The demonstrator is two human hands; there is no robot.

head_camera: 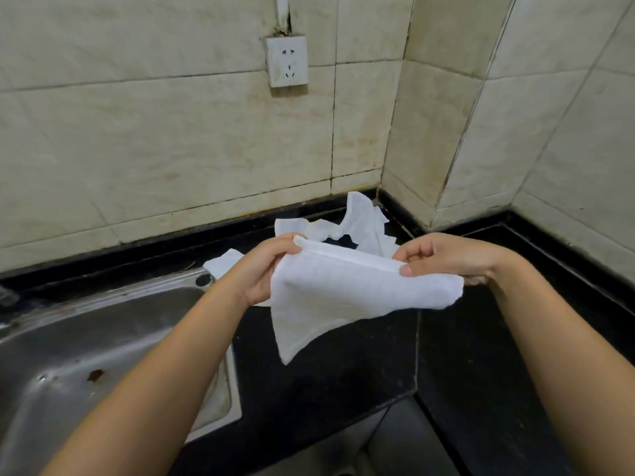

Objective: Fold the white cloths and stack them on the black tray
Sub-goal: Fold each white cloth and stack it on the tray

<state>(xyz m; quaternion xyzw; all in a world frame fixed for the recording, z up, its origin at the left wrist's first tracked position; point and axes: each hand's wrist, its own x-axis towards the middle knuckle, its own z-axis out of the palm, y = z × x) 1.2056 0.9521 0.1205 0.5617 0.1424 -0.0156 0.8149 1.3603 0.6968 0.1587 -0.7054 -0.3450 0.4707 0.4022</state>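
Both of my hands hold one white cloth in the air above the black counter. My left hand pinches its upper left corner and my right hand pinches its upper right edge. The cloth hangs down in a loose point between them. Behind it, near the wall corner, a crumpled heap of white cloths lies on the counter, with another cloth corner poking out at the left. A small dark patch shows inside the heap; I cannot tell whether it is the black tray.
A steel sink fills the lower left, its rim close to my left forearm. The black counter runs right into a tiled corner. A wall socket sits on the tiles above. The counter's front edge drops off at the bottom centre.
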